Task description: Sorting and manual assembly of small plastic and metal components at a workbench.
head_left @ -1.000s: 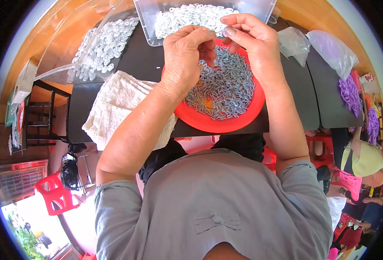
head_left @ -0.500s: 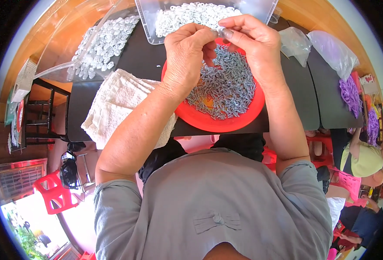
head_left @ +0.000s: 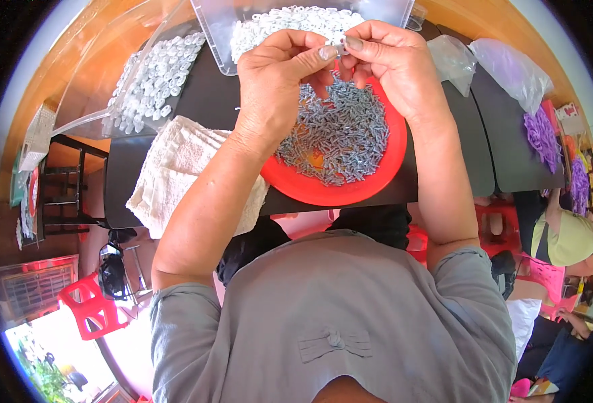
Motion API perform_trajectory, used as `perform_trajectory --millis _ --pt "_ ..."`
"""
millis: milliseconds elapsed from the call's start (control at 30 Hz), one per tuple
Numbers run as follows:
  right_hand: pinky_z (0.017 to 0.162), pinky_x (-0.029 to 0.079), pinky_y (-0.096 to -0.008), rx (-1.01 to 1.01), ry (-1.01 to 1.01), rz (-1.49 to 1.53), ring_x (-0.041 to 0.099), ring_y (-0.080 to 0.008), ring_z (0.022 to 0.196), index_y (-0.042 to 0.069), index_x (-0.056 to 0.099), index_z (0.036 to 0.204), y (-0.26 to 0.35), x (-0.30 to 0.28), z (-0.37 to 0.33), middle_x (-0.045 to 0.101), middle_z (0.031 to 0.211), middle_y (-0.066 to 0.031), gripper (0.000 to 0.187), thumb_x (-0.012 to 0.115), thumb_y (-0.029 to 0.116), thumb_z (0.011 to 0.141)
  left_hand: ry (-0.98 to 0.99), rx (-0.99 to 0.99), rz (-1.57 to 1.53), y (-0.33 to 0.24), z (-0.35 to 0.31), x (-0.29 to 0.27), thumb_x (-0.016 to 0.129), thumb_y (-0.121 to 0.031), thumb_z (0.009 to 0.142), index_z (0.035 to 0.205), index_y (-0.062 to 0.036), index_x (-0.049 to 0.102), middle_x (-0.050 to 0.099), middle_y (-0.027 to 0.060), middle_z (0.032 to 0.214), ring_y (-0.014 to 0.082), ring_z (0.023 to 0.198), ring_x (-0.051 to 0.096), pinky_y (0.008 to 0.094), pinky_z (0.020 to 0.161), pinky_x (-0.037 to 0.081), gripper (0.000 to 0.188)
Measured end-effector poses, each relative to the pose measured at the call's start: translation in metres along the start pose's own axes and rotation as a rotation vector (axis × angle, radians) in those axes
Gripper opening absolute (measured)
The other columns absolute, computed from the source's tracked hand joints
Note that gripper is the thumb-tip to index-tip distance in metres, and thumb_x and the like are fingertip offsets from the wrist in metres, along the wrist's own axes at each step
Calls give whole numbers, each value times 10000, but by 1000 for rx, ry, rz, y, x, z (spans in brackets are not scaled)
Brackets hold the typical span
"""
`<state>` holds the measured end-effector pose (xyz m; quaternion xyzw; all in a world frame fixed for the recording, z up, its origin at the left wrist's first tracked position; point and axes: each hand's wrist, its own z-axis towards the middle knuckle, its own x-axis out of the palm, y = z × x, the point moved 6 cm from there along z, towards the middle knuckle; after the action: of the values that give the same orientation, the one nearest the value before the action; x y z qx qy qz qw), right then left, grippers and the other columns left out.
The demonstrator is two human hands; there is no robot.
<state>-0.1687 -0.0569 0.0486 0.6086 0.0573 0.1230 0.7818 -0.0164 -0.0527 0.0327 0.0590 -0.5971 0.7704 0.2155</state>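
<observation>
My left hand (head_left: pixel 273 80) and my right hand (head_left: pixel 400 70) meet above the far rim of a red basin (head_left: pixel 333 195). Both are closed in a pinch, thumb tips almost touching. Between them is a small pale piece (head_left: pixel 340 50), mostly covered by the fingertips. Many short grey metal pieces (head_left: pixel 350 134), screw-like, fill the basin below. Just beyond my hands stands a clear plastic bin (head_left: pixel 217 50) of small white plastic pieces (head_left: pixel 296 23) with holes in them.
A folded cream towel (head_left: pixel 182 174) lies left of the basin on the dark table (head_left: pixel 206 101). Further left, a clear container (head_left: pixel 85 115) holds more white pieces. Plastic bags (head_left: pixel 511 74) and purple strips (head_left: pixel 541 138) are at the right. A person in yellow-green (head_left: pixel 565 238) sits beyond them.
Both hands stay together in a pinch; the left has shifted slightly left and its thumb has turned more into view. The whole view has shifted a little.
</observation>
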Motion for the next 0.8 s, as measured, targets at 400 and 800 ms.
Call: perform_trajectory --millis 400,800 --pt "480 404 -184 102 139 -30 601 -116 607 -27 634 908 0 2 -4 610 696 -51 215 624 187 891 74 41 48 -6 -4 5 637 42 837 989 83 644 662 113 808 145 641 603 255 540 509 158" --pt "454 390 -186 77 183 -48 595 -109 571 -13 631 881 8 -1 -6 609 691 -33 223 633 210 884 171 93 91 -11 -7 16 629 73 835 1034 77 635 653 99 836 136 703 613 253 564 535 199"
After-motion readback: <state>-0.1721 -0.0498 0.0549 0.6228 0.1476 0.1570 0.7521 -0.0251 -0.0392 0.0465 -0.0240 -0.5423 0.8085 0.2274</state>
